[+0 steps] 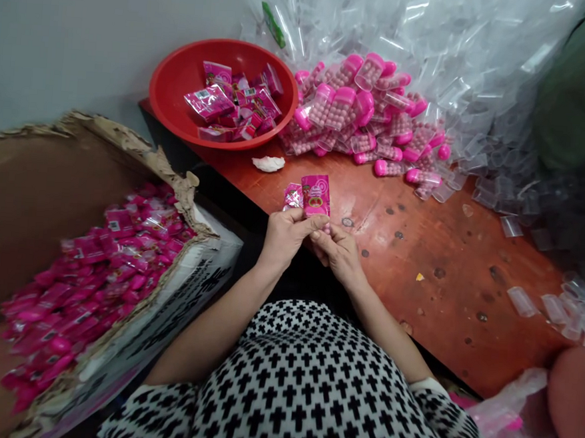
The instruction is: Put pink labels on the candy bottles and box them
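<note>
A flat pink printed packet (pixel 316 192) stands upright between my two hands, over the table's near edge. My left hand (pixel 286 237) is closed, with its thumb and fingers pinching the packet's lower edge. The closed fingers of my right hand (pixel 341 250) meet my left fingertips at the packet's lower right corner, where a small pink bit shows between them. Just left of it is a second shiny pink packet (pixel 293 196); whether it lies on the table or is held too, I cannot tell. My fingers hide the bottom of the first packet.
A red bowl (pixel 163 96) of pink packets stands at the back left. Beside it are piled pink-capped tubes of small balls (pixel 343 108) and many clear empty tubes (pixel 491 99). A torn cardboard box (pixel 21 160) holds pink packets at left. White crumpled paper (pixel 268 164) lies on the orange-brown table (pixel 450 250).
</note>
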A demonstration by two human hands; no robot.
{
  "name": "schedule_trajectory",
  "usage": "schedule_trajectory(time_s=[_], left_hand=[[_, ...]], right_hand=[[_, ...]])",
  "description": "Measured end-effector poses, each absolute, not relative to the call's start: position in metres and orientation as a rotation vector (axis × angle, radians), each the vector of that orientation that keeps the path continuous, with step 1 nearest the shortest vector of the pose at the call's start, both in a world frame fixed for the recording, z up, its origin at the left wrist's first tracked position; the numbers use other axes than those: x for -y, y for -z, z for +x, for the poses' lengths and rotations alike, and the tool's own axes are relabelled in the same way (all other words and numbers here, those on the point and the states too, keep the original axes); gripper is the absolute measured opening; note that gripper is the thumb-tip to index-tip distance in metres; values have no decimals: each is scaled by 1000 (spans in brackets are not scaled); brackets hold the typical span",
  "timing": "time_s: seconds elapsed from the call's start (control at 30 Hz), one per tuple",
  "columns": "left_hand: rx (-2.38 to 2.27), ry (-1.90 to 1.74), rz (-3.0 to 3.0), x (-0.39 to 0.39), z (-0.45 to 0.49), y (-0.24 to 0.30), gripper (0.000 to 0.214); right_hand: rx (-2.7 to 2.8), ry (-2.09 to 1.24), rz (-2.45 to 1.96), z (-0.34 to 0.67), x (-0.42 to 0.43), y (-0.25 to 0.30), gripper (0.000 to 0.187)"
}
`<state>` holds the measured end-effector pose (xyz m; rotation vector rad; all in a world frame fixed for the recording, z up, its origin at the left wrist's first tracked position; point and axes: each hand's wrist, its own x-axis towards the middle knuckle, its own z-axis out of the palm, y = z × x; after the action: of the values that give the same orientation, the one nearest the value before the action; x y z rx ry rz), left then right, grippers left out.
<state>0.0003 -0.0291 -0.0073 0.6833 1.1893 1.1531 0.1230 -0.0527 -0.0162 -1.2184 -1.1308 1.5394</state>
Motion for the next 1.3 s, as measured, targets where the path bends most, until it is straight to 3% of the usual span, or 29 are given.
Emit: schedule_trajectory(time_s=[0.37, 0.53, 0.77, 0.97, 1.3], left_hand=[[-835, -1144, 492, 33, 7, 2, 34], [-929, -1192, 502, 39, 10, 4, 28], [-901, -1259, 435, 39, 3, -1, 29], [-899, -1244, 394, 33, 0, 0, 43], [-893, -1257, 388, 53, 24, 9, 31]], right_hand=[[972, -1754, -1061, 126, 45, 14, 37], [1079, -1602, -1132, 130, 46, 15, 34], [947, -1663, -1067, 131, 49, 17, 36], [862, -1591, -1106, 125, 53, 18, 30], [708, -1449, -1156, 123, 51, 21, 27]])
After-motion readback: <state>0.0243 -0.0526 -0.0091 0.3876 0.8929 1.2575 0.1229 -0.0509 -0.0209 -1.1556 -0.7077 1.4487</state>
